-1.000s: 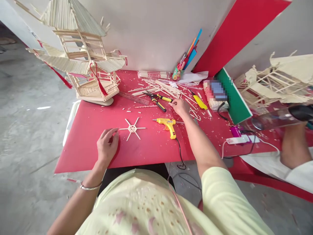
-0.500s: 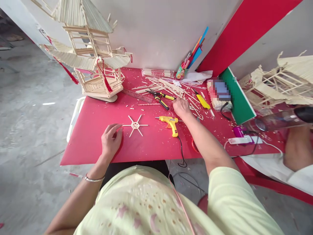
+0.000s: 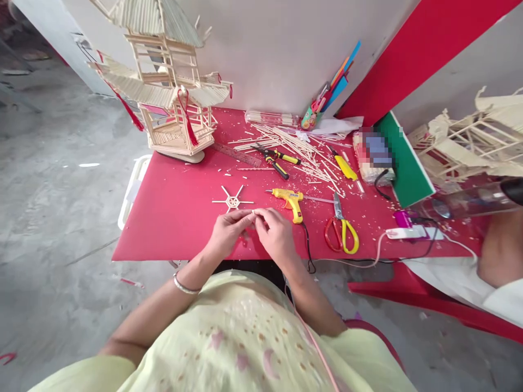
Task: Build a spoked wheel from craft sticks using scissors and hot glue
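Note:
My left hand point(image 3: 227, 231) and my right hand point(image 3: 274, 232) meet over the front middle of the red table point(image 3: 171, 218). Their fingertips pinch a small pale stick piece point(image 3: 254, 213) between them. A star-shaped piece of glued sticks point(image 3: 232, 201) lies just beyond my left hand. The yellow glue gun point(image 3: 290, 199) lies to the right of that, close to my right hand. Further back is a loose heap of thin sticks point(image 3: 294, 147).
A tall stick pagoda model point(image 3: 167, 81) stands at the back left. Pliers point(image 3: 273, 159), a yellow cutter point(image 3: 344, 167), red and yellow scissors point(image 3: 342, 231), a power strip point(image 3: 412, 234) and a green board point(image 3: 404, 163) lie on the right. Another person's arm point(image 3: 500, 245) is at the far right.
My right hand came back from the stick heap to the front of the table. My left hand moved right to meet it, and both now pinch a small stick piece. The scissors are uncovered.

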Demonstrator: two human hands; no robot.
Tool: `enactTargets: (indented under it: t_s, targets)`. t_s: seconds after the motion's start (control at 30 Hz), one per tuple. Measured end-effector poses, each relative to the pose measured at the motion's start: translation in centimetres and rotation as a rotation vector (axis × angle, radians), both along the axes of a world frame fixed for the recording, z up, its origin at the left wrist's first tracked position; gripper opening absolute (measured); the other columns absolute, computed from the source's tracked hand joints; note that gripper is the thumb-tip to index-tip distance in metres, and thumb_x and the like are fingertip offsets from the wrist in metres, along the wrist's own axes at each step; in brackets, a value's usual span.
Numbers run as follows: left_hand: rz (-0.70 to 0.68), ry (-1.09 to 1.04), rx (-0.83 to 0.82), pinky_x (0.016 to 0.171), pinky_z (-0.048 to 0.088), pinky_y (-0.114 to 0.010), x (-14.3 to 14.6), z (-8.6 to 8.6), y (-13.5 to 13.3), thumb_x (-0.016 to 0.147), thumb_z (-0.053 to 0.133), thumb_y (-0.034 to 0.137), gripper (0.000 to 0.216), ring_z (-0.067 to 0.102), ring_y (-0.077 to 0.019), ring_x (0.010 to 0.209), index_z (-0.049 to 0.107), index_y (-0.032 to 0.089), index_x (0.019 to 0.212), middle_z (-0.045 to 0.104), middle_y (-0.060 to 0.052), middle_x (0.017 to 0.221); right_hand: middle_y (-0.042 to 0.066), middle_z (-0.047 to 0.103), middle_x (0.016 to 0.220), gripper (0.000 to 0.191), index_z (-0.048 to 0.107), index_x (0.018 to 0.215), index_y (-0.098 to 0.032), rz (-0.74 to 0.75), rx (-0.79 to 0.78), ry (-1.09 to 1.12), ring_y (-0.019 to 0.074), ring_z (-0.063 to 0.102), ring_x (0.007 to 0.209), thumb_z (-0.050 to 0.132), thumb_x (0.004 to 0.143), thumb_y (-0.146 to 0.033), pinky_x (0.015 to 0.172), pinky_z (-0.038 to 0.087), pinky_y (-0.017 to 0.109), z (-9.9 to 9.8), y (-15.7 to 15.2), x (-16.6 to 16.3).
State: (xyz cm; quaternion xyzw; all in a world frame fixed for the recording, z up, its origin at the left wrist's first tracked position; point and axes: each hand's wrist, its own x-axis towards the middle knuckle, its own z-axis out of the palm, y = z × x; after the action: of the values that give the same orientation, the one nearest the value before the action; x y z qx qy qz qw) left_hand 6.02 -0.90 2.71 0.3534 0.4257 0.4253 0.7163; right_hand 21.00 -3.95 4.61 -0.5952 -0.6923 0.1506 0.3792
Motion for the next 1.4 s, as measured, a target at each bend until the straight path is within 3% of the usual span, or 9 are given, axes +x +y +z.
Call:
enactTargets:
  t_s: [0.27, 0.4, 0.47, 0.77, 0.87, 1.0, 1.1, 1.27, 1.4]
  targets:
    - [0.069, -0.119, -0.083, 0.042, 0.051, -0.019, 2.8, 0.1, -0.5, 0.067, 0.090, 0.042, 0.038, 0.064, -0.0102, 0.059, 0.074, 0.014, 0.089, 0.072, -0.004, 0.082, 0.006, 0.076, 0.113, 0.037, 0.063, 0.136, -0.026, -0.028, -0.064, -0.045, 0.0181, 0.073, 0.094, 0.051, 0.102, -0.033, 0.086, 0.058, 0.030, 1.1, -2.6, 4.8]
    - [0.079, -0.109, -0.019, 0.043, 0.050, -0.019, 2.9, 0.5, 0.6, 0.068, 0.089, 0.042, 0.040, 0.066, -0.0116, 0.065, 0.069, 0.015, 0.090, 0.068, -0.002, 0.083, 0.018, 0.071, 0.117, 0.049, 0.057, 0.144, -0.020, -0.691, -0.252, -0.414, 0.0294, 0.069, 0.101, 0.049, 0.100, -0.037, 0.086, 0.054, 0.040, 0.5, -4.4, 12.4]
    - [0.072, -0.107, -0.016, 0.045, 0.051, -0.019, 2.9, 0.4, 1.0, 0.066, 0.091, 0.040, 0.042, 0.066, -0.0113, 0.065, 0.070, 0.014, 0.092, 0.067, -0.002, 0.081, 0.024, 0.068, 0.118, 0.058, 0.053, 0.148, -0.015, -0.825, -0.479, -0.589, 0.0358, 0.067, 0.106, 0.054, 0.095, -0.037, 0.083, 0.052, 0.043, -0.6, -5.1, 15.4]
    - [0.102, -0.125, 0.018, 0.048, 0.050, -0.017, 2.0, 0.9, 1.2, 0.066, 0.093, 0.036, 0.041, 0.062, -0.0077, 0.060, 0.075, 0.013, 0.094, 0.067, -0.001, 0.077, 0.021, 0.071, 0.116, 0.073, 0.043, 0.155, -0.017, -0.787, -0.774, -0.600, 0.0374, 0.071, 0.104, 0.060, 0.089, -0.043, 0.083, 0.053, 0.043, -1.1, -4.6, 19.5]
    - [0.124, -0.118, 0.049, 0.050, 0.050, -0.018, 1.0, 1.4, 1.6, 0.068, 0.092, 0.037, 0.038, 0.063, -0.0086, 0.061, 0.075, 0.013, 0.093, 0.069, -0.002, 0.079, 0.021, 0.073, 0.116, 0.073, 0.042, 0.156, -0.019, -0.876, -0.698, -0.479, 0.0394, 0.070, 0.103, 0.056, 0.092, -0.050, 0.084, 0.053, 0.047, -0.5, -5.4, 20.3]
    - [0.145, -0.059, 0.125, 0.052, 0.050, -0.020, 0.1, 1.4, 2.6, 0.072, 0.089, 0.039, 0.038, 0.064, -0.0100, 0.059, 0.076, 0.013, 0.096, 0.070, -0.003, 0.074, 0.016, 0.071, 0.106, 0.090, 0.042, 0.154, -0.015, -0.877, -0.264, -0.315, 0.0378, 0.067, 0.102, 0.068, 0.082, -0.064, 0.088, 0.052, 0.050, 0.3, -6.4, 17.9]
    - [0.199, -0.014, 0.203, 0.053, 0.051, -0.021, 0.1, 1.2, 3.5, 0.072, 0.089, 0.038, 0.038, 0.064, -0.0111, 0.059, 0.078, 0.014, 0.098, 0.072, -0.004, 0.073, 0.012, 0.068, 0.105, 0.081, 0.051, 0.143, -0.016, -0.679, -0.045, -0.130, 0.0312, 0.064, 0.101, 0.070, 0.081, -0.066, 0.090, 0.052, 0.047, 1.1, -5.4, 12.7]
    - [0.284, 0.029, 0.245, 0.055, 0.050, -0.021, -0.1, 1.4, 4.5, 0.074, 0.087, 0.036, 0.033, 0.063, -0.0104, 0.061, 0.080, 0.015, 0.099, 0.074, -0.004, 0.078, 0.012, 0.066, 0.109, 0.060, 0.052, 0.143, -0.018, -0.154, -0.092, -0.074, 0.0246, 0.065, 0.097, 0.060, 0.096, -0.054, 0.084, 0.053, 0.036, 1.9, -1.1, 2.3]
    - [0.297, 0.120, 0.275, 0.057, 0.048, -0.020, -1.3, 1.5, 5.3, 0.080, 0.082, 0.036, 0.022, 0.057, -0.0076, 0.059, 0.081, 0.017, 0.091, 0.072, -0.002, 0.074, 0.013, 0.064, 0.113, 0.062, 0.047, 0.150, -0.020, -0.073, -0.186, -0.238, 0.0280, 0.064, 0.103, 0.056, 0.099, -0.055, 0.082, 0.052, 0.036, 1.6, 1.6, -2.0]
